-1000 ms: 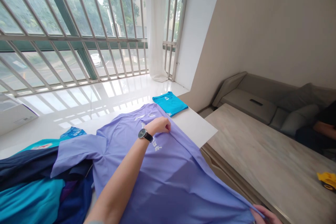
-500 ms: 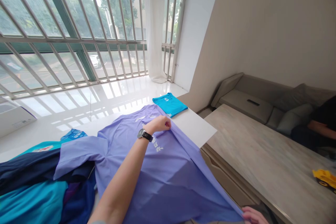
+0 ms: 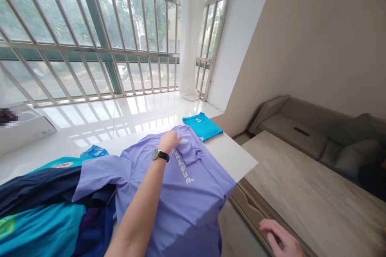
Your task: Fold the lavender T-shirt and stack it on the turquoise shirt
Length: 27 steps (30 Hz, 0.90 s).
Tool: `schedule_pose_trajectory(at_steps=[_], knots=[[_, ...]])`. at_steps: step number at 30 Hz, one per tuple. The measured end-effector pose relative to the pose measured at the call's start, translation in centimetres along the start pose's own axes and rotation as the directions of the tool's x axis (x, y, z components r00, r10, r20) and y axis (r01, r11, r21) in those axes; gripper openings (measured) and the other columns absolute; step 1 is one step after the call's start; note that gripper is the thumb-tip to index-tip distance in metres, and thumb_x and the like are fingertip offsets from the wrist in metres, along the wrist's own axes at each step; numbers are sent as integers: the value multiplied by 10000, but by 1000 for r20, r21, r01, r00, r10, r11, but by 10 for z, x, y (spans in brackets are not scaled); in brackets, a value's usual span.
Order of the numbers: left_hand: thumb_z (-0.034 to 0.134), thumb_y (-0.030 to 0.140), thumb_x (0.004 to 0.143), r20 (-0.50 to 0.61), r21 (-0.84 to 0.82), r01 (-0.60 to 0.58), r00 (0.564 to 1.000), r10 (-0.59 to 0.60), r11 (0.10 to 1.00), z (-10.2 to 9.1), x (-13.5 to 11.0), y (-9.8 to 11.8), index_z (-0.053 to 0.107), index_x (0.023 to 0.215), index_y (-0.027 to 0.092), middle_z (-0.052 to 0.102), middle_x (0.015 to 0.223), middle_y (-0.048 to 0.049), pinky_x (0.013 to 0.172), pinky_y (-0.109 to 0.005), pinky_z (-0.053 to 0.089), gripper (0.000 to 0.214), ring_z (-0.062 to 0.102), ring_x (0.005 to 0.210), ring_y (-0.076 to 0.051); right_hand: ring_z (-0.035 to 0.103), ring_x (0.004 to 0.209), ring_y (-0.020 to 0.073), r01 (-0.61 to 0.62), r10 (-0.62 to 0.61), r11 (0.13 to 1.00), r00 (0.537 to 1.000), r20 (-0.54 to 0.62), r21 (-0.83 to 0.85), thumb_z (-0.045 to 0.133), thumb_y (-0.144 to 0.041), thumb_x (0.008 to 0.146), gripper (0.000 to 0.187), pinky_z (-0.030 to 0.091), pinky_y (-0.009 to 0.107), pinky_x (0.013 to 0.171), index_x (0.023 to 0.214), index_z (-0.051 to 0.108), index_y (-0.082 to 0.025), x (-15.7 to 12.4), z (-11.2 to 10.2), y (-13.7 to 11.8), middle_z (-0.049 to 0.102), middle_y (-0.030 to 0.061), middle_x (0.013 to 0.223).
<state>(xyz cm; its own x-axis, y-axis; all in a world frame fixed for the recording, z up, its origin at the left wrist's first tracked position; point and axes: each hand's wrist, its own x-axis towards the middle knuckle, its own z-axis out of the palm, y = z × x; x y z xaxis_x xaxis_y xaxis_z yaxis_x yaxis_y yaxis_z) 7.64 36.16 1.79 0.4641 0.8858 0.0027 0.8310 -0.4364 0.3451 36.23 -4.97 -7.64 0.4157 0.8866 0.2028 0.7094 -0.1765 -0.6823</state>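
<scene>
A lilac T-shirt (image 3: 187,196) with white lettering lies on the white platform (image 3: 235,156), its right side folded in over the middle. My left hand (image 3: 169,141), a black watch on its wrist, rests on the shirt near the collar with the fingers stretched out flat. My right hand (image 3: 280,240) hovers low at the right, off the shirt, fingers apart and holding nothing. A folded cyan T-shirt (image 3: 202,126) lies just beyond the lilac one.
A heap of navy and teal garments (image 3: 45,209) lies at the left. A white box (image 3: 24,128) stands by the barred window (image 3: 90,36). To the right are a long pale wooden table (image 3: 307,192) and a grey sofa (image 3: 295,124).
The shirt's right side has been folded in over its middle. My right hand has let go of the hem and drawn back. My left hand moved left to the collar.
</scene>
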Motion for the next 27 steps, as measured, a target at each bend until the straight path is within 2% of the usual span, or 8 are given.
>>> schedule_pose_trajectory(at_steps=[3, 7, 10, 12, 16, 19, 23, 27], knots=[[492, 450, 950, -31, 20, 99, 995, -98, 995, 10, -2, -9, 684, 1059, 102, 673, 1138, -228, 855, -405, 505, 412, 646, 1054, -334, 708, 755, 197, 81, -80, 997, 997, -2, 18, 548, -359, 818, 218, 572, 264, 694, 789, 739, -259, 60, 1, -43, 754, 41, 852], [555, 413, 916, -53, 1, 82, 995, -82, 997, 21, -2, -8, 674, 1075, 171, 669, 1156, -151, 867, -336, 490, 313, 636, 1065, -279, 667, 675, 166, 215, -220, 975, 971, 90, 58, 470, -325, 889, 264, 546, 263, 690, 839, 707, -220, 140, 21, -114, 733, 32, 790], [571, 352, 901, -52, -21, 54, 997, -55, 998, 23, 0, -8, 683, 1041, 200, 681, 1116, -105, 859, -294, 481, 235, 637, 1046, -243, 672, 697, 170, 314, -322, 947, 924, 206, 73, 436, -354, 935, 293, 547, 272, 675, 977, 682, -201, 206, 47, -158, 744, 62, 907], [576, 340, 896, -50, -35, 45, 998, -46, 998, 22, 0, -10, 687, 1027, 204, 685, 1095, -95, 854, -291, 482, 219, 641, 1031, -238, 693, 793, 186, 420, -383, 905, 868, 315, -59, 384, -337, 968, 335, 551, 290, 738, 1096, 661, -198, 253, 70, -179, 749, 79, 988], [570, 362, 906, -53, -50, 42, 998, -45, 998, 19, 0, -19, 686, 1061, 208, 677, 1117, -99, 878, -324, 486, 248, 634, 1052, -254, 663, 1072, 206, 540, -447, 836, 772, 452, -96, 423, -200, 935, 300, 491, 319, 960, 1071, 691, -205, 332, 123, -203, 728, 82, 1148], [576, 357, 908, -60, -61, 39, 997, -43, 997, 17, 0, -28, 665, 1158, 211, 660, 1181, -107, 922, -347, 477, 304, 605, 1121, -268, 641, 1135, 199, 607, -448, 786, 691, 567, -119, 426, -110, 898, 351, 467, 303, 992, 1105, 696, -202, 366, 156, -211, 709, 83, 1209], [521, 333, 946, -81, -92, 20, 996, -28, 996, 13, 2, -35, 666, 1177, 201, 664, 1193, -109, 958, -345, 463, 302, 608, 1112, -251, 676, 1025, 222, 675, -373, 719, 576, 727, -166, 561, -72, 774, 364, 501, 274, 873, 1064, 729, -214, 391, 178, -217, 746, 71, 1104], [488, 349, 967, -80, -107, -20, 997, 12, 994, 12, 6, -24, 706, 1061, 223, 704, 1092, -77, 924, -334, 477, 269, 632, 1051, -239, 682, 737, 185, 704, -262, 679, 494, 829, -205, 668, -102, 657, 277, 494, 228, 662, 883, 769, -226, 412, 180, -221, 753, 20, 820]])
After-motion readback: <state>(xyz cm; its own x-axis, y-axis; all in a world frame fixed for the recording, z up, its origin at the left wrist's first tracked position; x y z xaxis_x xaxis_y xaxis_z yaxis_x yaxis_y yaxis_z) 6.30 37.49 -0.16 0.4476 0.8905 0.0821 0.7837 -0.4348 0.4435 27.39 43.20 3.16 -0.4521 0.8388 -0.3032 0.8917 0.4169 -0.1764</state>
